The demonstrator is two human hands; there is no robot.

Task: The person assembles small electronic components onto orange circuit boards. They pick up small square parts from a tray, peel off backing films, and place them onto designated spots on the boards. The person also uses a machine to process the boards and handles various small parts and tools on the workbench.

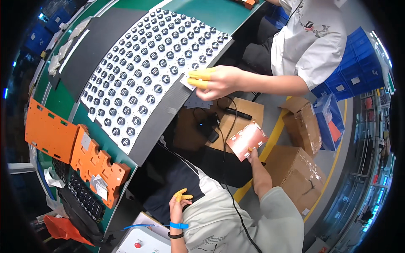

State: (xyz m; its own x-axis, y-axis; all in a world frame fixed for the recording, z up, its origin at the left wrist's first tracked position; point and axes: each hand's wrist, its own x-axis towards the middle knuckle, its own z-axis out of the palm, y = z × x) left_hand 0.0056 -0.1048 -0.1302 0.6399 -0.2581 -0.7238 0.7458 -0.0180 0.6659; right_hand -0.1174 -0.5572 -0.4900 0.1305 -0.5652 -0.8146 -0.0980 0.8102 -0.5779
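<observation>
My right hand (253, 156) is closed on the near edge of a thin copper-coloured plate (247, 140) with small slots along its edges. The plate is held out over the floor, to the right of the table. My left hand (179, 200) is raised near my lap, holding nothing, with its fingers apart. Yellow finger cots cover some of its fingertips, and a blue wrist strap (179, 225) sits on that wrist. A co-worker's hand (217, 82), also in yellow finger cots, touches a small white piece (186, 82) at the table's edge.
Rows of black round parts on white sheets (145, 63) cover a dark mat (158, 122). Orange slotted fixtures (52, 130) and a black tray of small parts (85, 195) lie at left. Cardboard boxes (291, 179) and blue crates (352, 67) stand right. A black cable (228, 192) hangs across my front.
</observation>
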